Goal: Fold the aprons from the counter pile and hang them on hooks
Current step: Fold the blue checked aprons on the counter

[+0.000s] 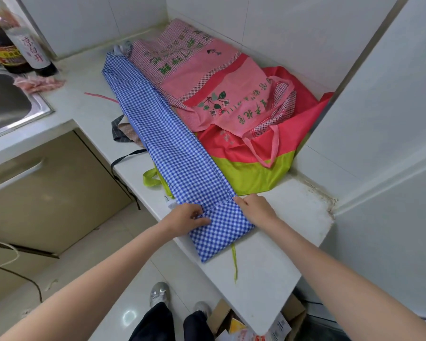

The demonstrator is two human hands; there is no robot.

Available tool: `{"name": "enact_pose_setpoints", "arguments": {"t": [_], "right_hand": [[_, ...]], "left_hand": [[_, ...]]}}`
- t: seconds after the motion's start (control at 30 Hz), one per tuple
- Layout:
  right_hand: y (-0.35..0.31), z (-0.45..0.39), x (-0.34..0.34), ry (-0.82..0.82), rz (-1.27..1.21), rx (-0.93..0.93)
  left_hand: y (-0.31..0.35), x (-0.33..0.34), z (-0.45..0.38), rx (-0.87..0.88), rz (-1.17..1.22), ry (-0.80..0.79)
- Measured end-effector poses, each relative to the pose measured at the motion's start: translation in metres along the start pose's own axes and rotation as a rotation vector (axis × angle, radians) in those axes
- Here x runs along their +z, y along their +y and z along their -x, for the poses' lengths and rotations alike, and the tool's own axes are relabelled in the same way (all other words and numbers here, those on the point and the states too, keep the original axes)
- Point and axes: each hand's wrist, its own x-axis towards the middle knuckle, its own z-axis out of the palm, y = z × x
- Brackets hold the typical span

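A white counter (268, 267) runs into the tiled corner, with a steel sink (8, 104) set into it at the far left. Heaped in the corner lies the pile of aprons: a red and lime-green apron (251, 168) at the bottom, and two pink aprons with green lettering (202, 77) spread over it. Across the front of that pile stretches the blue checked apron (165, 139), folded into a long narrow band that runs from the back wall down to the counter's near edge, where its end hangs slightly over.

Both hands work on the near end of that band, where a crease crosses it. The left hand (186, 217) sits on the band's left edge, its fingers curled and pinching the cloth just below the crease. The right hand (255, 207) sits on the right edge, fingertips at the crease itself; they seem to nip the fabric, though the back of the hand hides the grip.

Two dark bottles (15, 45) stand behind the sink, with a pink rag (38, 83) lying just before them. A thin green tie (234, 262) trails over the counter's edge below the band.
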Motion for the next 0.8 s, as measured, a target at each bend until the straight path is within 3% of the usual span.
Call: {"name": "enact_pose_setpoints", "arguments": {"t": [0.07,0.13,0.2,0.23,0.3,0.37,0.47,0.53,0.6,0.7,0.8], "right_hand": [[-0.003,0.0,0.006,0.026,0.086,-0.008],[-0.003,-0.004,0.01,0.037,0.133,0.017],[-0.003,-0.008,0.011,0.042,0.134,0.029],[-0.003,-0.01,0.012,0.038,0.133,0.03],[-0.003,-0.011,0.011,0.013,0.133,0.04],[-0.001,-0.011,0.005,-0.013,0.073,0.035],[0.004,-0.007,-0.02,0.083,-0.018,-0.098],[0.006,-0.001,-0.038,0.078,0.15,-0.372],[0.004,0.005,-0.042,-0.153,0.414,-0.619],[0.006,0.011,-0.029,-0.37,0.781,-0.712],[0.016,0.01,-0.028,-0.26,0.831,-0.73]], "left_hand": [[-0.006,-0.006,0.006,-0.015,-0.062,-0.025],[-0.004,-0.008,0.011,0.061,-0.326,0.174],[0.003,0.0,0.013,0.281,-0.568,0.427],[0.006,0.008,0.012,0.427,-0.62,0.478],[0.013,0.024,0.014,0.546,-0.679,0.364],[0.01,0.034,0.015,0.443,-0.749,0.148],[-0.007,0.042,0.01,0.384,-0.706,-0.013],[-0.007,0.043,0.008,0.393,-0.672,0.008],[-0.006,0.043,0.006,0.365,-0.616,-0.012],[-0.005,0.036,0.007,0.351,-0.51,-0.084],[-0.007,0.021,0.013,0.316,-0.304,-0.109]]}}
